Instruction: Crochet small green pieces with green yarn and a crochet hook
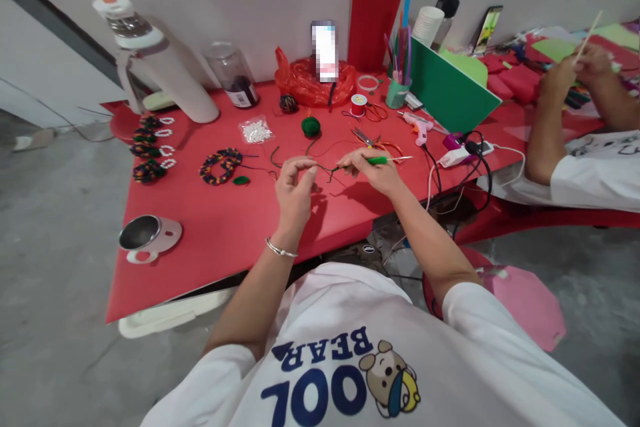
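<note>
My right hand (374,169) is closed around a crochet hook with a green handle (377,161); one thin end sticks out to the right. A strand of dark green yarn (326,168) runs between my hands, with a small worked bit near the hook's tip. My left hand (295,192) pinches that yarn, its fingers curled. Behind them lies a green yarn ball (311,127). To the left are a crocheted ring of dark, orange and green yarn (221,166) and a small green crocheted leaf shape (241,181).
Around the red table (210,240) stand a cup (145,233), a tall bottle (165,60), a jar (231,73) and a bag of white beads (256,129). Scissors (364,138), a glue gun (419,127) and a power strip (463,155) lie right. Another person's hands (575,70) work farther right.
</note>
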Demonstrator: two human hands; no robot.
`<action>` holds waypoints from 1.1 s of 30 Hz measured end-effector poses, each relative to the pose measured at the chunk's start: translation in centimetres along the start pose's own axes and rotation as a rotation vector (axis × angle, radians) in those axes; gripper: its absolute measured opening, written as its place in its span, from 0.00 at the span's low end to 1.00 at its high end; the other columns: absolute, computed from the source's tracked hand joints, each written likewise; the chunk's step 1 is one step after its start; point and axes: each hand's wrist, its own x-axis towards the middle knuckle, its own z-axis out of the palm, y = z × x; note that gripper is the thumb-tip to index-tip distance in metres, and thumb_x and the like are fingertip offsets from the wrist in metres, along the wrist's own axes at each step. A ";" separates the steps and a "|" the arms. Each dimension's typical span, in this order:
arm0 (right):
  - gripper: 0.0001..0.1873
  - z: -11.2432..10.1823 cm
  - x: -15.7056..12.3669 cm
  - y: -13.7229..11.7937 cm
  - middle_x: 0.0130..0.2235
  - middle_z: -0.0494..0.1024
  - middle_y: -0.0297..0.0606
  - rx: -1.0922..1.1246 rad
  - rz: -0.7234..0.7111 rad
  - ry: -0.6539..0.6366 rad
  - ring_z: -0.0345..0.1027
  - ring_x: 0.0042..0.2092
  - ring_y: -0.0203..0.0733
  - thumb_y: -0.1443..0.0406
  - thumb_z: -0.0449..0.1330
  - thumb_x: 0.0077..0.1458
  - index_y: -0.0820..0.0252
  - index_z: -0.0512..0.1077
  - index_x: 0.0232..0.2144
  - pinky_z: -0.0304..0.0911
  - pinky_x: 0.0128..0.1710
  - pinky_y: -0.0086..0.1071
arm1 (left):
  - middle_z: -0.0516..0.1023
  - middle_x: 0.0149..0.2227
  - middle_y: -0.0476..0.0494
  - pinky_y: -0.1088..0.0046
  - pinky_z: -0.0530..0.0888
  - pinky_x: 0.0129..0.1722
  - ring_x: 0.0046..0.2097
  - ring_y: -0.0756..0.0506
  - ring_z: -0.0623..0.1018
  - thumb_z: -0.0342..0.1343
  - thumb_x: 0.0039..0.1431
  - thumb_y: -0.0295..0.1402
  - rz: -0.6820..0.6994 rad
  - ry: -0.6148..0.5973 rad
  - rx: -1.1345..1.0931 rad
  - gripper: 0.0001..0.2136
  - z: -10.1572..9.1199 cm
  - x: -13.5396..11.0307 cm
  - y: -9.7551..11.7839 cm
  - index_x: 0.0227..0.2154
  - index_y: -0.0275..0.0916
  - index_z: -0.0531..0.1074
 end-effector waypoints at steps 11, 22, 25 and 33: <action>0.25 2.2 1.2 0.1 0.43 0.86 0.41 0.164 -0.067 0.035 0.79 0.37 0.44 0.42 0.58 0.63 0.52 0.82 0.36 0.75 0.33 0.38 | 0.80 0.39 0.37 0.73 0.74 0.20 0.34 0.44 0.79 0.61 0.55 0.57 -0.281 -0.345 -0.327 0.24 -0.7 4.7 0.2 0.21 0.39 0.71; 0.26 4.7 5.7 1.3 0.38 0.87 0.43 0.398 0.118 -0.112 0.78 0.29 0.40 0.41 0.63 0.58 0.57 0.80 0.36 0.72 0.22 0.30 | 0.79 0.29 0.36 0.71 0.74 0.17 0.29 0.43 0.79 0.43 0.46 0.78 -0.384 -0.536 -0.403 0.43 -3.0 6.6 -1.4 0.28 0.37 0.78; 0.24 5.0 6.1 2.0 0.38 0.87 0.44 0.399 0.107 -0.143 0.79 0.31 0.41 0.43 0.63 0.60 0.57 0.81 0.37 0.72 0.23 0.30 | 0.78 0.27 0.39 0.74 0.68 0.14 0.24 0.47 0.75 0.43 0.47 0.78 -0.397 -0.472 -0.428 0.43 -2.9 6.4 -1.9 0.31 0.37 0.77; 0.22 5.7 5.9 4.5 0.38 0.85 0.41 0.322 0.055 -0.062 0.78 0.32 0.41 0.45 0.60 0.64 0.54 0.81 0.40 0.75 0.30 0.35 | 0.76 0.27 0.49 0.76 0.62 0.16 0.19 0.54 0.65 0.64 0.52 0.61 -0.345 -0.067 -0.435 0.30 -2.7 6.6 -1.8 0.46 0.40 0.79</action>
